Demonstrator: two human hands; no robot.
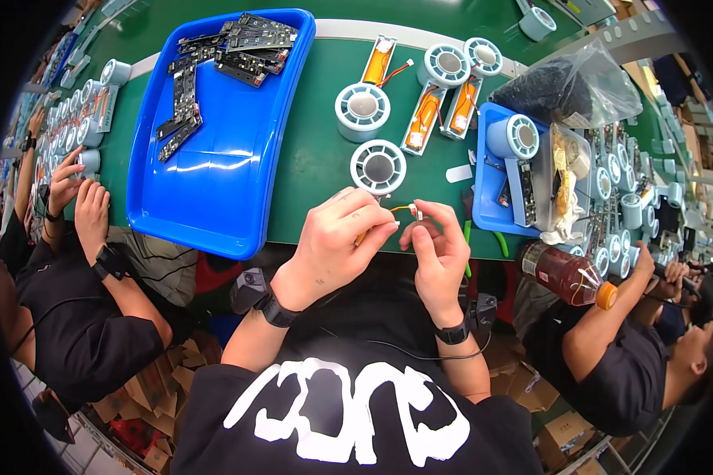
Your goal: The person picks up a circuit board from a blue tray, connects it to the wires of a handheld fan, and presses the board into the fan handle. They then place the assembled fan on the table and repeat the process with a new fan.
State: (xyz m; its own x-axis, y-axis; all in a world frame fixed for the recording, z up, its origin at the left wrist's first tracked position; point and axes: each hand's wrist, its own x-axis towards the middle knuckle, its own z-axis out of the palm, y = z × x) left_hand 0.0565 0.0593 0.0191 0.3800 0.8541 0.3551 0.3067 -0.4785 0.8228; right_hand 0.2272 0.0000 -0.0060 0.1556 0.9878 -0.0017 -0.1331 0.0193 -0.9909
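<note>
My left hand (pixel 342 237) is closed, its fingertips pinched near a thin yellow-orange wire (pixel 401 208). A bit of orange shows under its fingers, but most of what lies behind the hand is hidden. Thumb and fingers of my right hand (pixel 437 252) pinch a small white connector (pixel 416 211) at the wire's end. Just beyond the hands lies a light-blue round fan head (pixel 378 165) with a grey centre; whether it joins the part under my left hand I cannot tell. Another fan head (pixel 362 109) sits farther off.
A blue tray (pixel 214 202) with black circuit boards (pixel 253 47) stands left. Fan units with orange batteries (pixel 425 111) lie ahead. At right are a smaller blue tray (pixel 495 210), green-handled pliers (pixel 501 244) and a drink bottle (pixel 562 273). Co-workers sit on both sides.
</note>
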